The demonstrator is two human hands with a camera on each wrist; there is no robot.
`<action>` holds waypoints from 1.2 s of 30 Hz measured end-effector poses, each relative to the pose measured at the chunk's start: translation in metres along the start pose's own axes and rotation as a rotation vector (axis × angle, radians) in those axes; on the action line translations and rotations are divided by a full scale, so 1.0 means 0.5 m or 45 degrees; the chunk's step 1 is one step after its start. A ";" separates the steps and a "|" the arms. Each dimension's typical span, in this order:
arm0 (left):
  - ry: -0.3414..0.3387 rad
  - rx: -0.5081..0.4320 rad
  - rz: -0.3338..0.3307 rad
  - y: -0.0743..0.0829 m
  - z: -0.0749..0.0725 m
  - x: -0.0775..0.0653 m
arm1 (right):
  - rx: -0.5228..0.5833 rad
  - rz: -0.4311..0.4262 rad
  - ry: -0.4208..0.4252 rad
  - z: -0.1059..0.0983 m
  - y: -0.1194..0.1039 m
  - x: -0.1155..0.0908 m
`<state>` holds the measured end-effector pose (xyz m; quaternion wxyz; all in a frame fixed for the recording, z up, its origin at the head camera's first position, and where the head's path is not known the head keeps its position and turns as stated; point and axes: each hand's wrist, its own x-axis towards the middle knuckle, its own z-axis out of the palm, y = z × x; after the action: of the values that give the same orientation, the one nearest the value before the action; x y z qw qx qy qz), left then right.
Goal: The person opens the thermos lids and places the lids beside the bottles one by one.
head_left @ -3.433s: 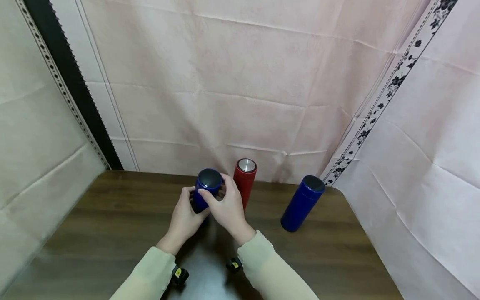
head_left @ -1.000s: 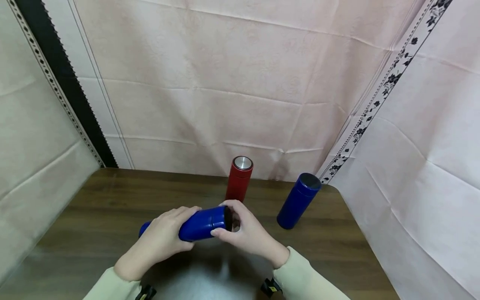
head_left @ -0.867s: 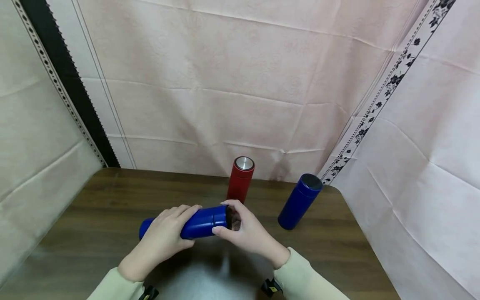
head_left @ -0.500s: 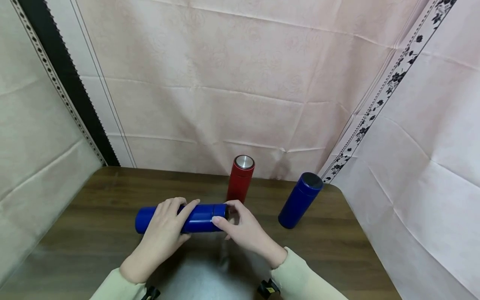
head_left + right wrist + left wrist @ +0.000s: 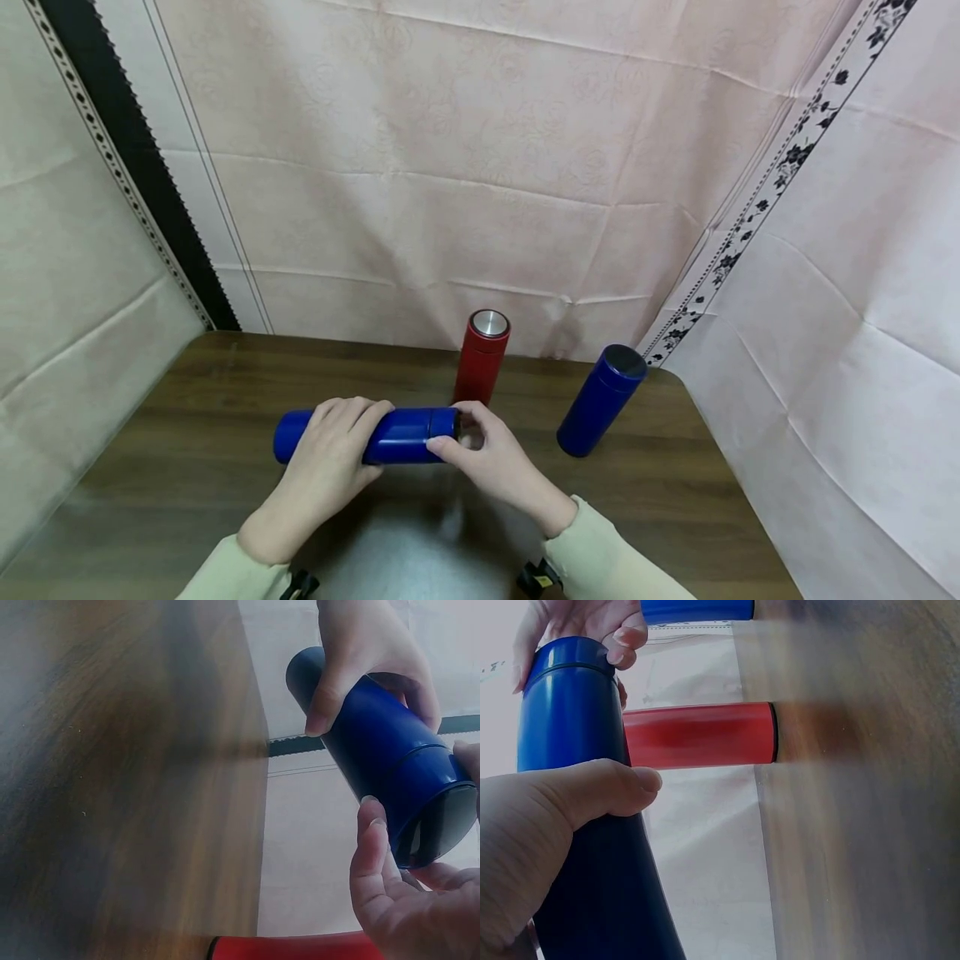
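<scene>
A blue thermos (image 5: 408, 437) with a dark-topped cap is held sideways above the table, its cap end toward the right. My left hand (image 5: 330, 458) grips it around the body; in the left wrist view the thumb lies across its side. At the cap end, my right hand (image 5: 498, 462) holds the cap between thumb and fingers. The right wrist view shows the cap's dark glossy top (image 5: 442, 825) facing that palm. Behind the right hand stands a red thermos (image 5: 480, 362) with a silver top, its base partly hidden in the head view.
A second blue thermos (image 5: 602, 404) stands upright to the right on the wooden table (image 5: 660, 517). Pale cloth hangs (image 5: 480, 167) close behind the table and along both sides. Each wrist carries a small black camera (image 5: 536, 577).
Earlier, both hands held the blue thermos upright beside the red one. It has since been tipped sideways and brought nearer. Over the last second it has levelled, both hands keeping hold.
</scene>
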<state>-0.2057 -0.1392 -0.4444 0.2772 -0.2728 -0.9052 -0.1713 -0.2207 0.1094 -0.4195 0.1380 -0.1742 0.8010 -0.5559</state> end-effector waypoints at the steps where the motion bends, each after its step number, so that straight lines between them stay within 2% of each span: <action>1: -0.005 0.002 -0.001 0.000 -0.001 0.000 | 0.001 -0.005 0.000 0.000 0.004 0.001; 15: -0.157 0.001 -0.089 -0.005 -0.008 -0.005 | -0.163 -0.216 -0.034 0.005 0.011 -0.005; 18: -0.218 -0.039 -0.120 -0.008 -0.010 -0.003 | -0.231 -0.288 -0.055 0.003 0.014 -0.006; 25: -0.387 -0.176 -0.261 -0.004 -0.011 -0.001 | -0.479 -0.468 -0.097 -0.001 0.019 0.000; 28: -0.367 -0.146 -0.259 -0.001 -0.007 -0.002 | -0.434 -0.409 -0.056 0.005 0.020 -0.001; 33: -0.215 -0.037 -0.159 0.002 -0.001 -0.006 | -0.200 -0.104 0.016 0.015 0.013 -0.001; 36: -0.126 0.018 -0.096 0.005 0.001 -0.008 | -0.115 0.021 0.030 0.019 0.013 0.000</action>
<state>-0.2017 -0.1386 -0.4469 0.2274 -0.2446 -0.9287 -0.1615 -0.2175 0.1033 -0.4291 0.1253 -0.1670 0.8282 -0.5201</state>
